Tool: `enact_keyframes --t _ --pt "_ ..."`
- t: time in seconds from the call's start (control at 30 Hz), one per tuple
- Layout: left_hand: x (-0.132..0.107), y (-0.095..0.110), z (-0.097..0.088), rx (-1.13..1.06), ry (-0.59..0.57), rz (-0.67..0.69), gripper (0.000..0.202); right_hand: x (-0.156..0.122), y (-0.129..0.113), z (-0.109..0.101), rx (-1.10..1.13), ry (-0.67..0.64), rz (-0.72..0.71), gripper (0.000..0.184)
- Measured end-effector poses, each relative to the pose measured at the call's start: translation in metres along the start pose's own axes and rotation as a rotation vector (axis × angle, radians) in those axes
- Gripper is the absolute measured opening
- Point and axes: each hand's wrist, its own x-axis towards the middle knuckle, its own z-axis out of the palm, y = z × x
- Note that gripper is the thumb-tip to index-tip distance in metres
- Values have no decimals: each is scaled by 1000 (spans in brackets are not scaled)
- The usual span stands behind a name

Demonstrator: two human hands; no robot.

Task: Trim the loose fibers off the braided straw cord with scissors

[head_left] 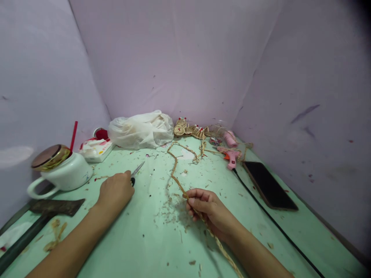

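My left hand (116, 188) rests on the green table, its fingers closed over the handles of a pair of scissors (137, 169). The blades point away to the right, and most of the black handle is hidden under the fingers. Between the thumb and fingers of my right hand (207, 208) is a braided straw cord (174, 166). From there the cord winds over the table toward the back, and its other side runs past my wrist to the bottom edge. Straw scraps lie around it.
On the left are a white mug (71, 173) with a tin on top and a hammer (55, 207). At the back sit a white plastic bag (142, 129) and woven straw pieces (188, 129). A pink glue gun (232, 157), its black cable (266, 212) and a phone (269, 185) lie right.
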Motion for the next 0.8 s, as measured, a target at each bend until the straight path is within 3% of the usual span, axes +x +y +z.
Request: enact_keyframes --t 0.07,0.13,0.2,0.27,0.3,0.37,0.47,0.63,0.8 --pt "-4 7 -2 -83 88 -5 26 0 0 0 14 -9 10 20" --pt "-12 21 -4 -353 112 23 28 0 1 1 24 -19 24 21" --pt "-22 40 -4 -804 -95 96 33 0 2 3 21 -55 25 21" --pt "-34 60 -3 -1195 -458 55 41 -1 4 5 -7 -104 21 23" --pt "-39 69 -3 -1339 -527 38 39 -2 4 6 -29 -126 22 23" --pt "-47 82 -2 -1514 -528 17 31 -3 5 8 -79 -158 25 24" --pt "-52 88 -3 -1594 -450 -31 23 -2 5 9 -160 -127 13 26" --pt "-57 89 -4 -1532 -497 46 17 3 4 6 -165 72 -73 32" --pt "-61 96 -1 -1435 -495 143 14 6 8 9 -136 1 -133 33"
